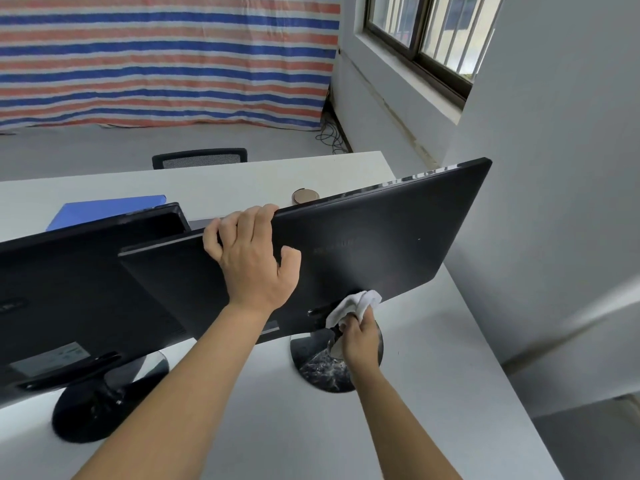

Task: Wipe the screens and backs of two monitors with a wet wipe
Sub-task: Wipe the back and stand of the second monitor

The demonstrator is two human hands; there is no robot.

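Two black monitors stand on a white desk with their backs toward me. The right monitor is tilted, its round glossy base below it. My left hand grips that monitor's top edge, fingers curled over it. My right hand holds a crumpled white wet wipe against the lower back of the right monitor, near the stand neck. The left monitor overlaps behind the right one and rests on its own round base.
A blue folder and a round brown lid lie on the far side of the desk. A black mesh chair back stands beyond it. A striped tarp hangs at the back; a window and wall are close on the right.
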